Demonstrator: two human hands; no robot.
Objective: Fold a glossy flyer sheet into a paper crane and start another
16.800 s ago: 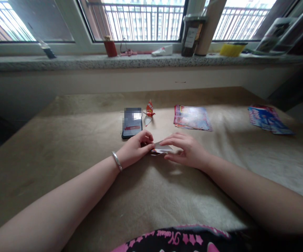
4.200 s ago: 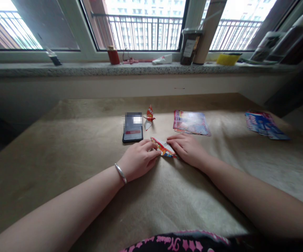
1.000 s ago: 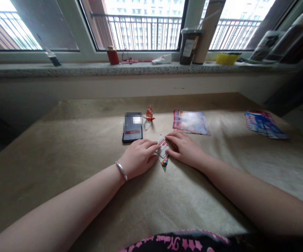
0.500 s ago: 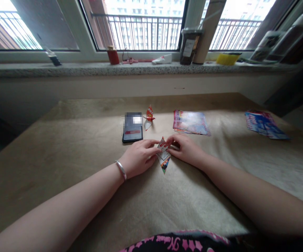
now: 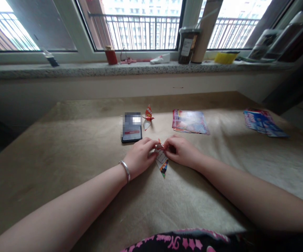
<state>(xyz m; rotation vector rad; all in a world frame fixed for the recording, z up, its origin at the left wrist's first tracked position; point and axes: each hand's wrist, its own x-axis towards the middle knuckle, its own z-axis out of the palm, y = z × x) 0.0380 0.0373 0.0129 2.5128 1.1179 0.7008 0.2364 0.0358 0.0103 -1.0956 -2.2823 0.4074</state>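
Observation:
A small folded piece of printed paper (image 5: 162, 162), white with red and coloured patches, lies on the tan table (image 5: 62, 157), its point towards me. My left hand (image 5: 140, 158), with a silver bracelet on the wrist, pinches the paper's upper left edge. My right hand (image 5: 180, 151) pinches its top from the right, fingers curled. Both hands rest on the table and meet over the paper's far end.
A dark phone (image 5: 131, 128) lies just beyond my left hand, with a small folded paper figure (image 5: 148, 116) beside it. A stack of printed sheets (image 5: 190, 121) lies beyond my right hand, another stack (image 5: 263, 122) at the far right. A cluttered window sill (image 5: 140, 66) runs behind.
The paper has turned from lying sideways to pointing towards me. My right fingers have curled from lying flat into a pinch at the paper's top, and both hands have closed in.

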